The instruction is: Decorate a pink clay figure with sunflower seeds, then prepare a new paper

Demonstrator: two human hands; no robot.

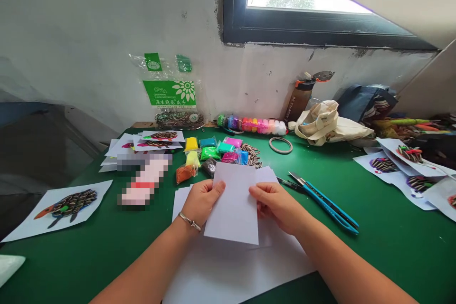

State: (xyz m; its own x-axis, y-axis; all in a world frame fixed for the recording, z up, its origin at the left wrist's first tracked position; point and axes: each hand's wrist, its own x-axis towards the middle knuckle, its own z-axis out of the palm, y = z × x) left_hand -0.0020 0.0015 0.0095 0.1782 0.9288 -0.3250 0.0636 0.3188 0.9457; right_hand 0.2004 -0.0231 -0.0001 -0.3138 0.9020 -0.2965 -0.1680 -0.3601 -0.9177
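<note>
A small blank white card is held up between my two hands, over larger white sheets of paper on the green table. My left hand grips its left edge, thumb on top, with a metal bracelet at the wrist. At the right edge my right hand pinches the card between thumb and fingers. Behind it lie packets of coloured clay and a small pile of sunflower seeds. Blue-handled tweezers and a dark pen-like tool rest to the right.
Seed-decorated cards lie at the left, back left and right. Along the wall stand a bag of sunflower seeds, a row of coloured clay, a brown bottle and a cream cloth bag. A ring lies nearby.
</note>
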